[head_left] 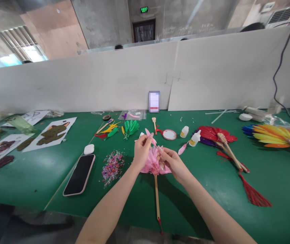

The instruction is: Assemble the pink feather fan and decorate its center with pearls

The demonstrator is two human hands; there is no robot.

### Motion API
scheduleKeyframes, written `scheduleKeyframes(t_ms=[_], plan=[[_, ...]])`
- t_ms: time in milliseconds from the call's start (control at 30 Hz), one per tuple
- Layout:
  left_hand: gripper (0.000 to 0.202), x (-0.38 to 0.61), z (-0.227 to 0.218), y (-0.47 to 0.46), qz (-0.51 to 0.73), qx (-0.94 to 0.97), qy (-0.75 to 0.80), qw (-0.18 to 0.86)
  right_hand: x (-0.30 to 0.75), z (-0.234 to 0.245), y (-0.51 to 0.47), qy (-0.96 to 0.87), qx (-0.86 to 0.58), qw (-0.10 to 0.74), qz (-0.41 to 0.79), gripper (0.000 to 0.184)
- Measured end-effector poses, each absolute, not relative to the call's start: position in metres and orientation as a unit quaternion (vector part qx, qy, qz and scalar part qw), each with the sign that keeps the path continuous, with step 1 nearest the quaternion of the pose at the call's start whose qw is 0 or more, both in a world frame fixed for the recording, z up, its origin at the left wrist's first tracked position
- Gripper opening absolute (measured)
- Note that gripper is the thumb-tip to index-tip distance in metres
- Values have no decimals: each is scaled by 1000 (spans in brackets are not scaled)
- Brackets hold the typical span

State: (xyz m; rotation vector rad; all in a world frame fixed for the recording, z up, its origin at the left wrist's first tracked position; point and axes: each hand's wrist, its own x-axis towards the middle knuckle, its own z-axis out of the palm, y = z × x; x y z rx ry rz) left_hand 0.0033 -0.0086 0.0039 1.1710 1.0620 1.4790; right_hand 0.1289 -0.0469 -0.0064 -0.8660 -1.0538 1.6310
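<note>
Green table (45,183) — my left hand (141,152) pinches a feather (150,135), my right hand (172,162) clasps the fan (150,166); feather-light, probably fragile — best held by the stick.

Single head view, looking forward-down over green table (274,189), white partition (96,84) behind; close range.
</note>
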Motion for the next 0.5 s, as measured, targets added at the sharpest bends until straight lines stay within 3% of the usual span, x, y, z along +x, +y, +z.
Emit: scheduleKeyframes(t_ms=[500], plan=[[45,-15,-12,17,671,364,440,472,124,0,-50,-544,-351,493,581,36]])
